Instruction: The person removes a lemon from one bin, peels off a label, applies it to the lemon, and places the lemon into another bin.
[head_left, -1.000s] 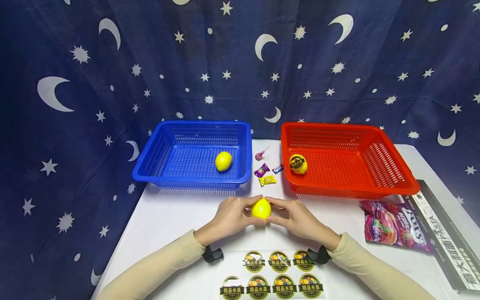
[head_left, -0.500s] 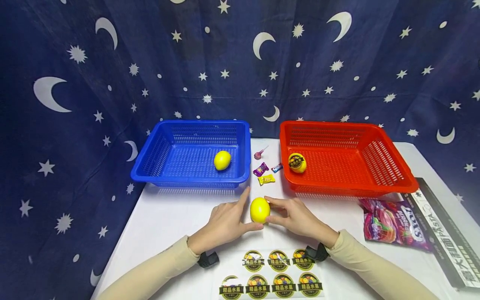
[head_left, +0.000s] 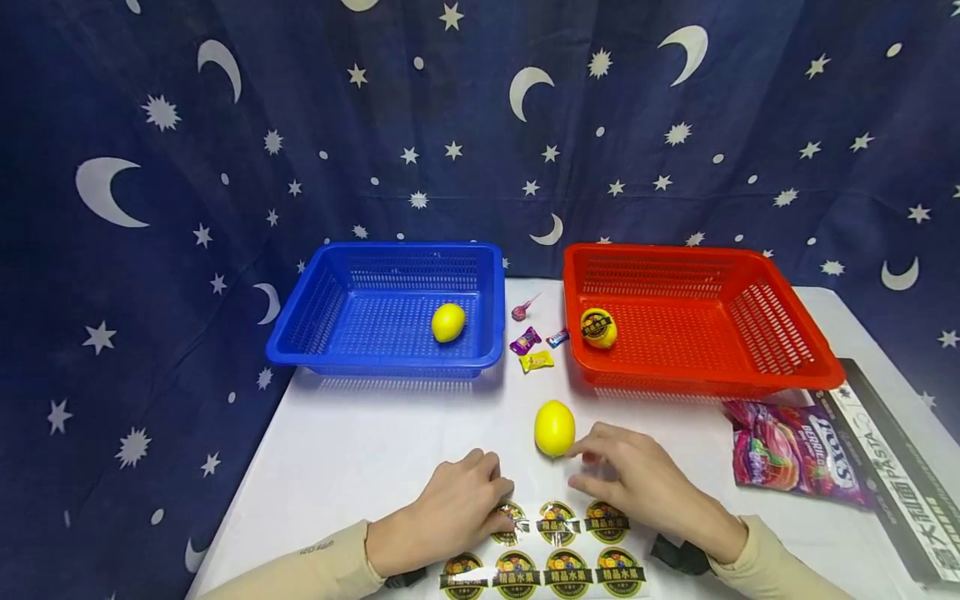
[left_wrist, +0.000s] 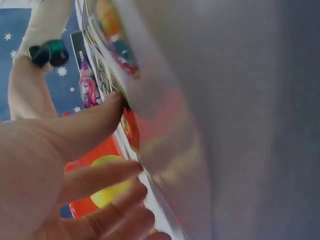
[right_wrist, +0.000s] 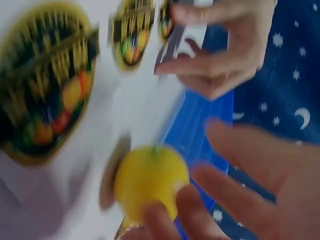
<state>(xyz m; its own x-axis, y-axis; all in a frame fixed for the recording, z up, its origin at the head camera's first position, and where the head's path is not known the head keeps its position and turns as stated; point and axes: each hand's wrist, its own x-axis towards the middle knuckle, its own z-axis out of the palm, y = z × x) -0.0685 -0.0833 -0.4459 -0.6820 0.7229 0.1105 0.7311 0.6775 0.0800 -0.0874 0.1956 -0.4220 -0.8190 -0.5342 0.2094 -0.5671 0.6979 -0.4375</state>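
Note:
A yellow lemon (head_left: pixel 554 428) lies on the white cloth in front of the baskets. Just right of it is my right hand (head_left: pixel 645 479), its thumb and fingers spread with nothing between them. Whether a fingertip still touches the lemon I cannot tell. In the right wrist view the lemon (right_wrist: pixel 150 182) appears beyond blurred fingers. My left hand (head_left: pixel 450 508) is over the upper left corner of a sheet of round fruit stickers (head_left: pixel 567 572). The left wrist view has its thumb (left_wrist: pixel 107 112) at the sheet, apart from the bent fingers.
A blue basket (head_left: pixel 386 360) at the back left holds a lemon (head_left: pixel 448 322). A red basket (head_left: pixel 675 377) holds a stickered lemon (head_left: pixel 598 328). Between them lie wrapped candies (head_left: pixel 536 361) and a lollipop (head_left: pixel 521 311). A candy bag (head_left: pixel 798 454) and a long box (head_left: pixel 892 483) lie right.
Both hands held the lemon; first the left let go, then the right. The lemon now rests slightly right and nearer. My left hand moved down to the sticker sheet, my right hand back and right.

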